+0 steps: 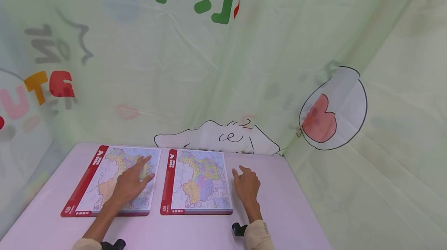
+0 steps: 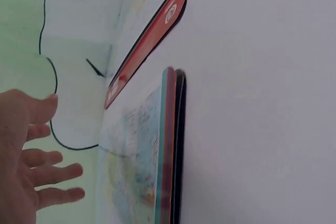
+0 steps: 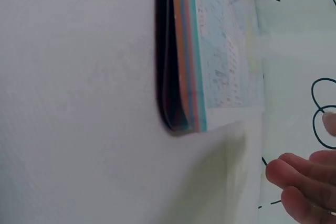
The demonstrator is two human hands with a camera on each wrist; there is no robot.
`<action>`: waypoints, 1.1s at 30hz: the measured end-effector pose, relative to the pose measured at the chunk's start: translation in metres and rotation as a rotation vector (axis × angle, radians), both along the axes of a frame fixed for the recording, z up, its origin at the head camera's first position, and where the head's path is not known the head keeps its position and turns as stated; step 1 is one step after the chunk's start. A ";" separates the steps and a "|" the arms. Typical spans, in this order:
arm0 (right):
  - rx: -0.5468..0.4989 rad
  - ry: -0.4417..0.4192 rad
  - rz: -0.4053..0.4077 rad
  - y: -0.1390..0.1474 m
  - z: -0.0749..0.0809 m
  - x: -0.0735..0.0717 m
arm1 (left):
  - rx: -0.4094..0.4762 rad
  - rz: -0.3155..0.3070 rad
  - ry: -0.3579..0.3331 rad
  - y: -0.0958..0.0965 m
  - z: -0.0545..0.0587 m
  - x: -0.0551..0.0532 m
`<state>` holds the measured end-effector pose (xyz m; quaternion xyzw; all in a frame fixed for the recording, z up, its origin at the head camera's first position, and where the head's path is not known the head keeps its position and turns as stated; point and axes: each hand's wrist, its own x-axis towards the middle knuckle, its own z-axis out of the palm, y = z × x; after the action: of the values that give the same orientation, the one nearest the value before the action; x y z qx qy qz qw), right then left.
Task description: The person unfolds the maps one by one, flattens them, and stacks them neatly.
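Two stacks of printed maps lie side by side on the table, each with a red band along its left side. Over the left map stack (image 1: 99,193) hovers my left hand (image 1: 130,183), its fingers spread and holding nothing. The left wrist view shows that hand (image 2: 37,171) apart from the stack's layered edge (image 2: 167,150). My right hand (image 1: 247,186) is just right of the right map stack (image 1: 199,178), fingers loosely bent around nothing. In the right wrist view a gap separates its fingers (image 3: 299,177) from that stack's corner (image 3: 197,121).
A pale, lilac-tinted table (image 1: 279,199) carries both stacks, with a narrow strip between them. Behind it hangs a light green curtain (image 1: 174,68) with printed drawings and lettering. Black wrist mounts (image 1: 239,229) sit at both sleeves.
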<state>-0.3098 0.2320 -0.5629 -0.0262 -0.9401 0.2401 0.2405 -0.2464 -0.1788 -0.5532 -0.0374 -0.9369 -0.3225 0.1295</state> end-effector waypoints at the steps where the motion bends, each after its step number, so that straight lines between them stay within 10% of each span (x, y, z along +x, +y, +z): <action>1: -0.026 -0.005 -0.023 -0.001 0.000 0.000 | 0.054 0.012 -0.006 0.006 0.000 0.000; 11: -0.275 -0.163 -0.008 -0.012 -0.015 -0.002 | 0.311 0.110 -0.089 0.061 -0.005 -0.011; 17: -0.373 -0.194 -0.007 -0.020 -0.024 -0.003 | 0.311 0.113 -0.132 0.082 -0.007 -0.010; 33: -0.578 -0.167 -0.116 -0.028 -0.018 0.010 | 0.509 0.218 -0.192 0.093 -0.013 -0.022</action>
<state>-0.2999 0.2045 -0.5812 -0.1669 -0.8463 0.4805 0.1581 -0.2681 -0.0862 -0.5661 0.1278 -0.8323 -0.5336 0.0791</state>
